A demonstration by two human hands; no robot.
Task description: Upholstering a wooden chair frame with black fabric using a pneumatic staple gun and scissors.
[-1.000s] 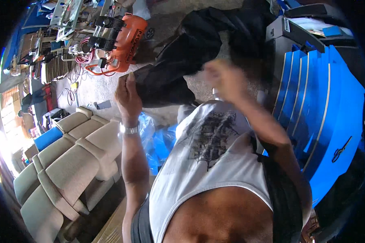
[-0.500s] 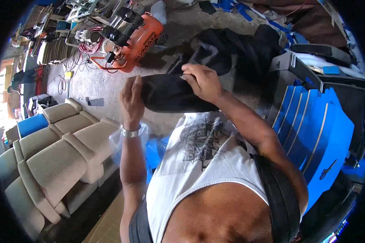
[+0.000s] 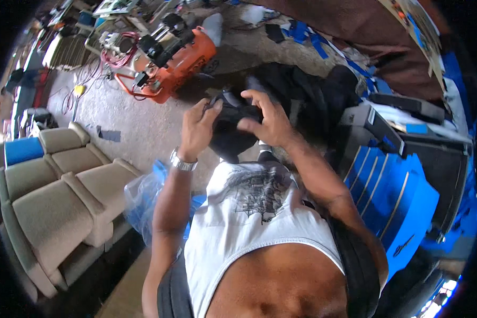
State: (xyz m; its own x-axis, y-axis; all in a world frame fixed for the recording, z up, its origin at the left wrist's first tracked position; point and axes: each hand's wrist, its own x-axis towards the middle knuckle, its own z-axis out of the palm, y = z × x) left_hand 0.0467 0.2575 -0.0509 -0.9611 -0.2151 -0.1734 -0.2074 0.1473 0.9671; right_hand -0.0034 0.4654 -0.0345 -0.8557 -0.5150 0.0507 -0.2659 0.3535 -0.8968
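Note:
A piece of black fabric (image 3: 232, 130) hangs bunched in front of my shirt, between my hands. My left hand (image 3: 197, 131), a metal watch on its wrist, is closed on the fabric's left edge, thumb against fingers. At the other side of the cloth is my right hand (image 3: 270, 123), its thumb and fingers spread apart, with dark cloth showing in the gap. The right thumb is slightly smeared by motion. Just beyond, a larger heap of black fabric (image 3: 307, 93) lies on the floor; whether the two pieces join, I cannot tell.
An orange air compressor (image 3: 188, 66) stands at the far left. Beige sofa seats (image 3: 53, 212) fill the left side, beside a clear plastic bag (image 3: 143, 199). At right, scissors (image 3: 404, 245) lie on blue panels (image 3: 408, 212). A brown cover (image 3: 350, 32) is at the back.
The black fabric went from a wide, stretched band to a narrower bunch as my hands came closer together. My right thumb and fingers have spread. The view has shifted slightly.

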